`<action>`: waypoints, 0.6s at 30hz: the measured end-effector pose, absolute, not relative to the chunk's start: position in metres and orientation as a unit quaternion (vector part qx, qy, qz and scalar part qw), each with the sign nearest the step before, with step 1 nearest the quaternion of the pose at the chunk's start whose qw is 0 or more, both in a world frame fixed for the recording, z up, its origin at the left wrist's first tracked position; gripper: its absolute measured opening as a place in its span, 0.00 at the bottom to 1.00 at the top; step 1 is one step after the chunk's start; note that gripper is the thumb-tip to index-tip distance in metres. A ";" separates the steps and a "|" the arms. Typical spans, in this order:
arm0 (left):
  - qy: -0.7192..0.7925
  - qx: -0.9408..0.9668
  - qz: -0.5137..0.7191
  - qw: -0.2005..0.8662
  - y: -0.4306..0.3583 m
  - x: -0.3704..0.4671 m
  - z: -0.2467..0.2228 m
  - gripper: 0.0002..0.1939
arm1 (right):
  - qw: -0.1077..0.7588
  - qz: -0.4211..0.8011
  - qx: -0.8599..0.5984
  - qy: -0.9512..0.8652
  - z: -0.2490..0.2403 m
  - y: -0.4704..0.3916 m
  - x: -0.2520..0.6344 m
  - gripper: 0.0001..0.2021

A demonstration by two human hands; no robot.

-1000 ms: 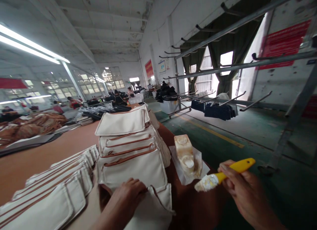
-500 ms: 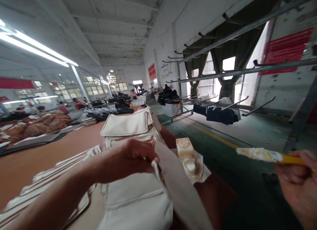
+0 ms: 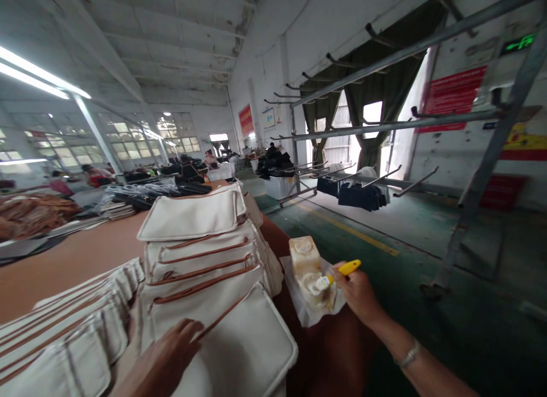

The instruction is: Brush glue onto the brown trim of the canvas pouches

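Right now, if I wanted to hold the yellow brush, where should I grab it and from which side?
Probably best by its handle, coming from the right. The slim yellow end of the brush points away from the container and sticks out past the right hand. The other end looks coated in white stuff, at the container's round opening, so I'd keep fingers off.

Rack (image 3: 397, 125): metal, pegged.
Wall (image 3: 444, 146): white, behind rack.
Curtains (image 3: 397, 89): green, gathered, behind rack.
Floor (image 3: 333, 260): green, yellow stripe (image 3: 363, 233) left of rack.
Table (image 3: 98, 237): brown, left of rack.
Windows (image 3: 128, 148): paned, far left of rack.
Lamps (image 3: 40, 72): lit tubes, upper left of rack.
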State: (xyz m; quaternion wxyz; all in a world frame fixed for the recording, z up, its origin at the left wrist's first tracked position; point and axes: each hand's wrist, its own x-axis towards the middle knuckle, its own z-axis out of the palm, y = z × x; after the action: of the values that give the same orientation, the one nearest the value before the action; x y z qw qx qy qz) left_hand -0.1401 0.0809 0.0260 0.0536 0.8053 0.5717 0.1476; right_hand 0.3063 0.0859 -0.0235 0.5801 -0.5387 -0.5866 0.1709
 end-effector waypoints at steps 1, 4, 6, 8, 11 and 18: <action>0.577 0.804 0.131 0.065 0.084 -0.124 0.020 0.15 | 0.564 0.167 -0.537 -0.604 -0.027 0.096 0.303 0.21; 0.590 0.796 0.110 0.076 0.090 -0.074 0.010 0.17 | 0.524 0.160 -0.540 -0.639 -0.037 0.119 0.296 0.19; 0.614 0.782 0.100 0.043 0.095 -0.049 0.007 0.18 | 0.500 0.156 -0.542 -0.657 -0.044 0.127 0.296 0.18; 0.632 0.769 0.092 0.006 0.100 -0.034 0.007 0.17 | 0.487 0.152 -0.538 -0.671 -0.047 0.129 0.299 0.17; 0.647 0.758 0.084 -0.027 0.106 -0.020 0.010 0.17 | 0.488 0.139 -0.525 -0.683 -0.047 0.124 0.304 0.16; 0.656 0.731 0.133 0.129 0.112 -0.012 0.009 0.11 | 0.446 0.127 -0.444 -0.767 -0.046 0.080 0.307 0.09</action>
State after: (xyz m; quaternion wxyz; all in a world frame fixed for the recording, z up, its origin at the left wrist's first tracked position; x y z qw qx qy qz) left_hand -0.0122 0.1117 0.0093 0.1287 0.7313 0.6565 0.1327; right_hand 0.3069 0.0799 -0.0460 0.4455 -0.4436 -0.7673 0.1267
